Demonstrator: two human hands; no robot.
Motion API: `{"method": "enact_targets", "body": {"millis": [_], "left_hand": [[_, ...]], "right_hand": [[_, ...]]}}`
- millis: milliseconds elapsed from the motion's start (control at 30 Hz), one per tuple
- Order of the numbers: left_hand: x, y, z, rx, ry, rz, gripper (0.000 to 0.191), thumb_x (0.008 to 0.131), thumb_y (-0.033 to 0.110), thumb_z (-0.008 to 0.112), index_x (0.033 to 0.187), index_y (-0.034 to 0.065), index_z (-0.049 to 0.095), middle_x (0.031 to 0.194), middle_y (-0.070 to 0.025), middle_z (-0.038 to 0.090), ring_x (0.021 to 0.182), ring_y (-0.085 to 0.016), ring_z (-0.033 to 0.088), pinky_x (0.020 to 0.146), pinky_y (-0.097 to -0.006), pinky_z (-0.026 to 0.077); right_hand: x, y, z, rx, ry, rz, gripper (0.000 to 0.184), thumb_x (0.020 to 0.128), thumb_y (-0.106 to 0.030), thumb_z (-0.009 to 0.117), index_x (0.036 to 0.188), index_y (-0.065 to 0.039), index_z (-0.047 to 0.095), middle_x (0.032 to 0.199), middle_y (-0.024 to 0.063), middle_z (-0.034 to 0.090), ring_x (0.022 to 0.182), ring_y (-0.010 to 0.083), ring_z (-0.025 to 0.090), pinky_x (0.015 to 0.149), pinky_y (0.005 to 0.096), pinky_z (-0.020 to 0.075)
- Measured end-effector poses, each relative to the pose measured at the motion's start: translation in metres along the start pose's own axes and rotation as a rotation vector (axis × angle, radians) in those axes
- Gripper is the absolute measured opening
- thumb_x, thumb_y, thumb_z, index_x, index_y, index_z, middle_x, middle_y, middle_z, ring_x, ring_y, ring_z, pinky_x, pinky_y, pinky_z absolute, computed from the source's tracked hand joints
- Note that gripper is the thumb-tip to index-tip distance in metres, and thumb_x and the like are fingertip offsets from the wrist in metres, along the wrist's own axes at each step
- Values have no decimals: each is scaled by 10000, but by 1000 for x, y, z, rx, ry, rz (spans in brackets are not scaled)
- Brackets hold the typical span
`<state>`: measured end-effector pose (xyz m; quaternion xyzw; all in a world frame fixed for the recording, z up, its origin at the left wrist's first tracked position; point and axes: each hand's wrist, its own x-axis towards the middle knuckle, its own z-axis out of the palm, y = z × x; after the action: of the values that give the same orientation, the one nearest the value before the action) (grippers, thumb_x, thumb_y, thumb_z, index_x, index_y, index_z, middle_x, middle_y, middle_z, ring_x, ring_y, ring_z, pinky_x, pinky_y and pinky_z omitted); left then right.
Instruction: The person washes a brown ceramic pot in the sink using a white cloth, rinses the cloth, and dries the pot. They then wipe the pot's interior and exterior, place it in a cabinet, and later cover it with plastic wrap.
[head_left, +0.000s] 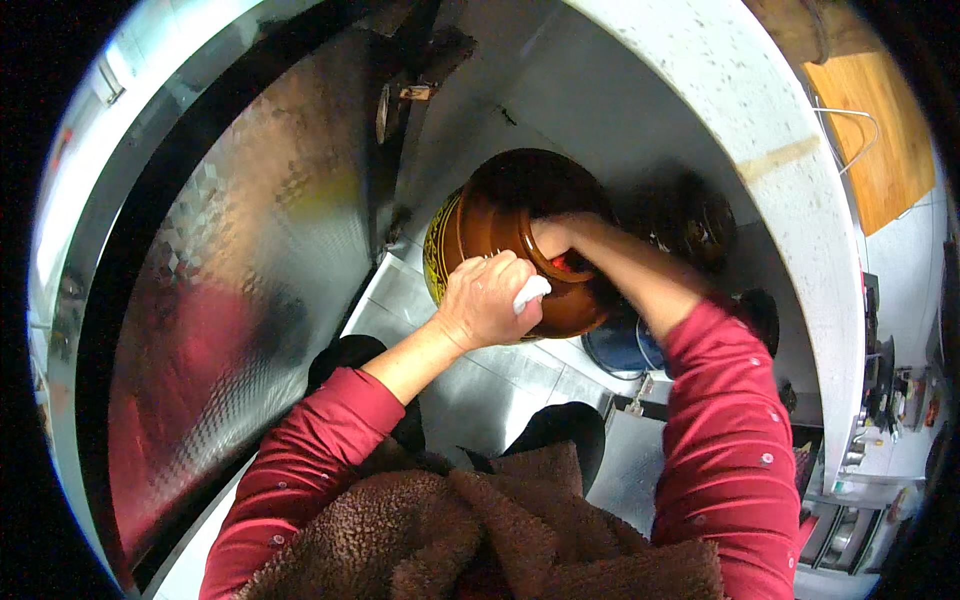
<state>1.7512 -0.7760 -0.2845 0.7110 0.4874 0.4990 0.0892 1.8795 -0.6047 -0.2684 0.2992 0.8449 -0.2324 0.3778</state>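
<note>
A brown glazed ceramic jar (491, 217) with a yellow-patterned band leans over on its side, its round mouth turned towards the right. My right hand (556, 234) reaches into that mouth, so its fingers are hidden. Something red (559, 262) shows inside, just below the hand. My left hand (491, 296) is closed in a fist in front of the jar's rim, around a small white wad (532, 293), perhaps cloth or paper. Whether the left fist also presses on the jar cannot be seen.
A glossy patterned cabinet door (247, 300) stands open on the left. The speckled counter edge (720, 97) curves above on the right. A dark blue container (619, 349) with a wire handle sits beside the jar, and dark round vessels (682, 217) lie behind it. A wooden board (877, 142) is at far right.
</note>
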Motion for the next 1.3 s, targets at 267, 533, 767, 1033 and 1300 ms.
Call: {"method": "enact_targets", "body": {"millis": [267, 533, 767, 1033, 1300], "left_hand": [[-1, 0, 4, 42, 11, -9, 195, 659, 205, 683, 776, 111, 559, 735, -59, 561, 667, -270, 612, 613, -388, 476], [-2, -1, 2, 40, 30, 5, 179, 664, 236, 669, 754, 120, 566, 711, -53, 545, 625, -253, 603, 585, -385, 473], [-4, -6, 5, 27, 17, 35, 106, 694, 236, 671, 746, 169, 607, 705, -19, 526, 646, -216, 575, 580, -364, 443], [-1, -3, 2, 21, 60, 53, 78, 713, 196, 639, 712, 163, 569, 684, -31, 504, 609, -219, 567, 557, -372, 440], [2, -1, -1, -14, 63, 92, 112, 721, 189, 622, 675, 148, 528, 677, -37, 477, 626, -216, 558, 561, -371, 437]], "right_hand": [[-9, -7, 7, -96, 363, -182, 314, 880, -230, 530, 1041, -18, 696, 1116, 229, 670, 996, 370, 628, 881, 452, 494], [74, 3, 31, -130, 407, -53, 314, 878, -254, 538, 1011, -23, 701, 1059, 231, 679, 931, 375, 645, 824, 461, 501], [90, 0, 33, -155, 376, 5, 313, 877, -258, 539, 1005, -24, 703, 1046, 232, 680, 919, 375, 648, 814, 463, 501], [75, -2, 29, -153, 358, 16, 313, 876, -262, 540, 997, -26, 705, 1032, 234, 681, 906, 375, 651, 803, 466, 502], [87, 2, 35, -146, 363, 46, 313, 876, -267, 541, 990, -28, 707, 1017, 235, 682, 892, 376, 654, 792, 468, 502]]}}
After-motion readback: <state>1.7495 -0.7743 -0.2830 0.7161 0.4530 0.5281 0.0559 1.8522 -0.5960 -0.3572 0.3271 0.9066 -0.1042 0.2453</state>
